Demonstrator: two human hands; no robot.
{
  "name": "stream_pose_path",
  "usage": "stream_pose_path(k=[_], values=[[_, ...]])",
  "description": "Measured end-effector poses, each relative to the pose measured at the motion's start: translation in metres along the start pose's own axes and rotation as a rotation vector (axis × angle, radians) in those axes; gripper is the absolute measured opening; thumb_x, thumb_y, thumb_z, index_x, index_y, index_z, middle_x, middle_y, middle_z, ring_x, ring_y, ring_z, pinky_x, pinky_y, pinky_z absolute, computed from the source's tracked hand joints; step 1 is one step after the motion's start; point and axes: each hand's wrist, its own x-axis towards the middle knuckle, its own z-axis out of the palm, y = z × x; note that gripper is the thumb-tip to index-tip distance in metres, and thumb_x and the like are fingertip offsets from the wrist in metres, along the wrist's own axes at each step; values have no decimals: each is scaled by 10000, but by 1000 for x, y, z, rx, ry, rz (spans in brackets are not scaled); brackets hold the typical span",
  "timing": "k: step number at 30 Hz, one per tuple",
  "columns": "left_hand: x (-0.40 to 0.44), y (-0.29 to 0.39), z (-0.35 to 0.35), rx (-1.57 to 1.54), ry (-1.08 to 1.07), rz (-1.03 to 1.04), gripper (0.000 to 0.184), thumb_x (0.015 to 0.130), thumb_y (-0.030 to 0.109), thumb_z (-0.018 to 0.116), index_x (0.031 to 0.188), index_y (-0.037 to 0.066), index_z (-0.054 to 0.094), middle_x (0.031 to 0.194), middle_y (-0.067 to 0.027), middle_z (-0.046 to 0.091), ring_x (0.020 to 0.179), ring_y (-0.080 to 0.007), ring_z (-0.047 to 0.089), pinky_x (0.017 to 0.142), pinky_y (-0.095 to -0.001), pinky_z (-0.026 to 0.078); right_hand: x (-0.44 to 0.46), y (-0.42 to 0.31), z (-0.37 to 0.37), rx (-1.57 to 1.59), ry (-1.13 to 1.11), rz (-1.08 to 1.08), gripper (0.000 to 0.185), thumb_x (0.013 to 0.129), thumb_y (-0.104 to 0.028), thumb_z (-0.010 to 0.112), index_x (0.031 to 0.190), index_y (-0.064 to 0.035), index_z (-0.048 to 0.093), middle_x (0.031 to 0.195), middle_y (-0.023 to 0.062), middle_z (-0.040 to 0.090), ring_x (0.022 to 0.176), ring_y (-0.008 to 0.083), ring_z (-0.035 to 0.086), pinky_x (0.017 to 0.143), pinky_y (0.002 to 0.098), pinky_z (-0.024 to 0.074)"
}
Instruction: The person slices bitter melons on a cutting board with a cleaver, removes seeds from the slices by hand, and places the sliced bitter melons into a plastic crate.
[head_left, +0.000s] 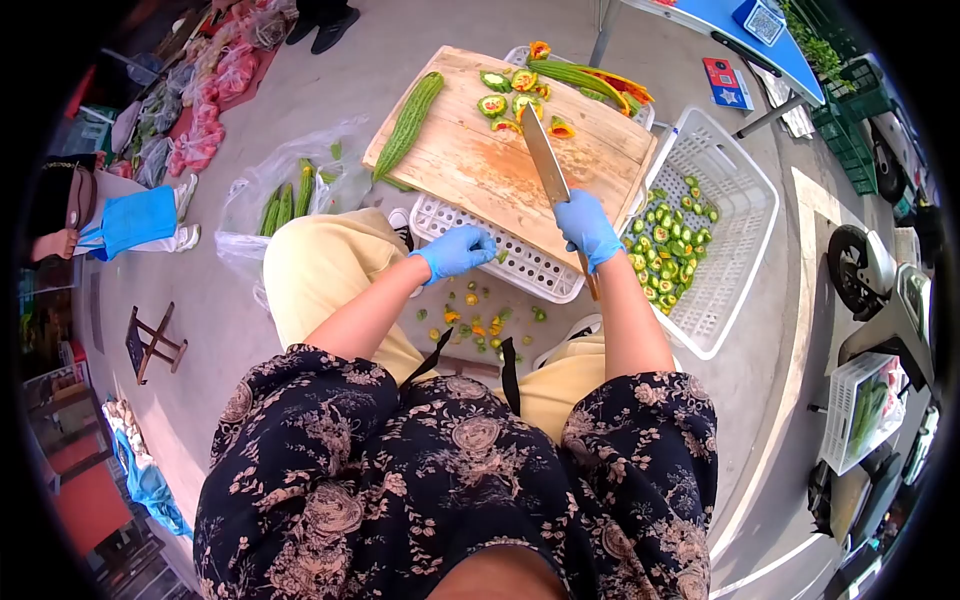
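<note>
My right hand (587, 225), in a blue glove, is closed round the handle of a long-bladed knife (546, 160), its blade over the right part of a wooden cutting board (470, 190). My left hand (457, 252), also gloved, has its fingers curled together just off the board's near edge; what they hold, if anything, is hidden. A small green scrap shows beside its fingertips. A whole bitter melon (410, 125) lies along the board's left side. Cut bitter melon pieces (493, 105), some with red and orange insides, sit near the far edge.
An upturned-looking white crate (455, 222) supports the board. To the right, a white basket (735, 230) holds many melon rings (665, 245). At left, a plastic bag (245, 215) contains whole melons. Scraps (480, 325) litter the ground between my feet. A blue table (790, 60) stands far right.
</note>
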Motion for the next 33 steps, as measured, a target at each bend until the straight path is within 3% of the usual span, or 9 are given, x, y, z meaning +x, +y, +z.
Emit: stream_pose_path(k=[3,8,10,18,21,23,27,31,33], values=[[-30,-8,-6,157,-193,35,240,836,233,641,970,39,599,922,-111,635,846,-210,613,799,-332,485,-5,-12,17,-139,-29,-58,267,786,-146,489,903,59,614,798,246,638,650,350,641,576,429,531],[8,-36,-75,564,869,188,519,760,308,696,1186,94,492,1232,-180,500,1147,-315,469,937,-439,389,-5,-10,42,-179,-12,-87,292,787,-184,498,935,34,624,880,296,618,830,413,618,774,450,485],[32,-39,-114,651,1079,-88,624,729,325,721,1241,105,442,1253,-203,474,1187,-333,422,967,-484,352,-9,-10,42,-219,9,-116,298,798,-187,488,955,31,616,893,300,612,863,419,607,784,453,479],[73,-60,-138,275,892,-297,691,724,279,718,1281,38,389,1161,-209,539,1069,-347,534,925,-408,430,13,9,47,-197,39,-41,302,812,-176,463,970,42,600,795,294,617,683,382,640,641,440,510],[67,-64,-91,17,1121,-95,659,731,210,719,1264,8,389,1130,-208,560,1040,-326,562,903,-379,447,12,-5,40,-89,39,-33,292,829,-166,457,993,44,575,686,198,606,528,283,612,468,380,499],[50,-46,-59,-519,1106,-40,653,726,210,717,1253,11,386,1093,-216,573,989,-357,583,871,-396,463,12,-7,42,46,63,-55,286,841,-183,469,1003,31,567,668,159,585,498,249,582,446,362,492],[39,-30,-25,-660,1014,40,650,745,177,700,1262,-24,361,1095,-225,568,1000,-351,581,878,-393,457,5,11,58,197,190,-70,232,845,-199,514,964,1,529,587,10,446,395,112,410,352,274,391],[51,2,-38,-305,929,-171,692,771,186,688,1309,-20,305,1248,-251,446,1099,-377,511,945,-432,407,-11,38,86,-48,514,-14,301,849,-195,515,1028,45,541,787,229,625,648,317,620,609,403,491],[52,5,-49,-190,896,-244,701,784,192,680,1325,-17,286,1298,-256,402,1133,-383,486,973,-441,384,-20,35,105,-52,579,-31,397,827,-223,547,1120,38,492,849,250,630,762,337,634,698,419,480]])
